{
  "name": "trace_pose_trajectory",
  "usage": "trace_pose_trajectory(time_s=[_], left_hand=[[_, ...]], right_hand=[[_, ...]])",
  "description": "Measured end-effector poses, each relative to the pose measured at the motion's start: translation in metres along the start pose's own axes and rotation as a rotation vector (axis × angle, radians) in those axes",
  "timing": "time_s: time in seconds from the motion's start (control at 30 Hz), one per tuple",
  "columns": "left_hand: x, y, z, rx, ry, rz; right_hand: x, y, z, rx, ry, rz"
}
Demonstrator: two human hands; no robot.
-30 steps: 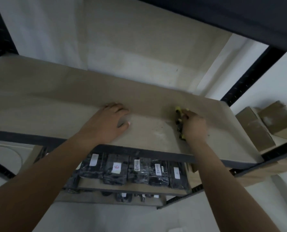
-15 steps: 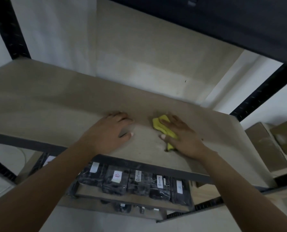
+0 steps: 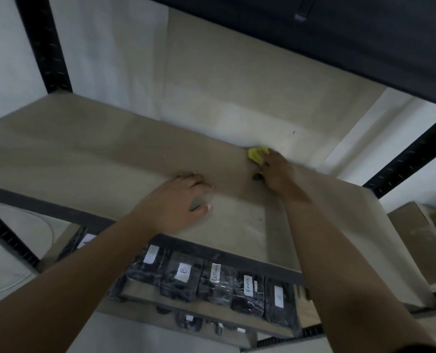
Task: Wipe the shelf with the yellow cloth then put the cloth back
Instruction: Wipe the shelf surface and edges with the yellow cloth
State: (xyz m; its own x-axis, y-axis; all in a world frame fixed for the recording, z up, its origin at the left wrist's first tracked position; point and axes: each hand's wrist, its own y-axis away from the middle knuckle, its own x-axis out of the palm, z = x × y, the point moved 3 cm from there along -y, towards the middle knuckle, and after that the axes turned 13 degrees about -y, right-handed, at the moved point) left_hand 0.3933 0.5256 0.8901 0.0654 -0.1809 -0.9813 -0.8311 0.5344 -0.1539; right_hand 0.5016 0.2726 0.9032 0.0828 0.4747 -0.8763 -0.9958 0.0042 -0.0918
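Looks like a storeroom or stock room. Shown by black punched-steel rack posts [image 3: 44, 44] carrying bare board shelves [image 3: 89, 154], a lower shelf lined with black plastic-wrapped packages [image 3: 212, 284] bearing handwritten white labels [image 3: 183, 272], and brown cardboard boxes [image 3: 415, 230] on a neighbouring rack, all against plain white walls [image 3: 105, 54].

Bare shelf [image 3: 84, 154] left of both hands
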Motion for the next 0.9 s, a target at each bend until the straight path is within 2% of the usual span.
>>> trace_pose_trajectory(time_s=[0.17, 0.23, 0.3, 0.4, 0.47, 0.53, 0.67, 0.8, 0.9], left_hand=[[-0.002, 0.003, 0.0, -0.014, 0.016, 0.013], [-0.004, 0.006, 0.0, -0.042, -0.011, -0.011], [-0.006, 0.011, -0.002, -0.072, -0.06, -0.065], [-0.007, 0.015, -0.004, -0.097, -0.076, -0.084], [-0.007, 0.014, -0.005, -0.107, -0.067, -0.093], [-0.009, 0.014, -0.006, -0.108, -0.063, -0.099], [-0.012, 0.017, -0.007, -0.102, -0.065, -0.123], [-0.012, 0.018, -0.005, -0.099, -0.029, -0.131], [-0.011, 0.019, -0.003, -0.125, 0.035, -0.141]], right_hand=[[0.014, 0.057, 0.047, -0.244, -0.298, 0.159], [0.002, 0.081, 0.041, -0.251, -0.411, 0.231], [-0.019, 0.084, 0.022, -0.143, -0.489, 0.144], [-0.044, 0.06, -0.011, 0.027, -0.403, -0.12], [-0.042, 0.036, -0.02, 0.109, -0.331, -0.15], [-0.027, 0.011, -0.017, 0.127, -0.246, -0.113], [0.007, -0.015, 0.022, 0.028, -0.193, -0.003], [0.024, 0.028, 0.064, -0.239, -0.297, 0.146], [0.022, 0.076, 0.067, -0.254, -0.432, 0.234]])
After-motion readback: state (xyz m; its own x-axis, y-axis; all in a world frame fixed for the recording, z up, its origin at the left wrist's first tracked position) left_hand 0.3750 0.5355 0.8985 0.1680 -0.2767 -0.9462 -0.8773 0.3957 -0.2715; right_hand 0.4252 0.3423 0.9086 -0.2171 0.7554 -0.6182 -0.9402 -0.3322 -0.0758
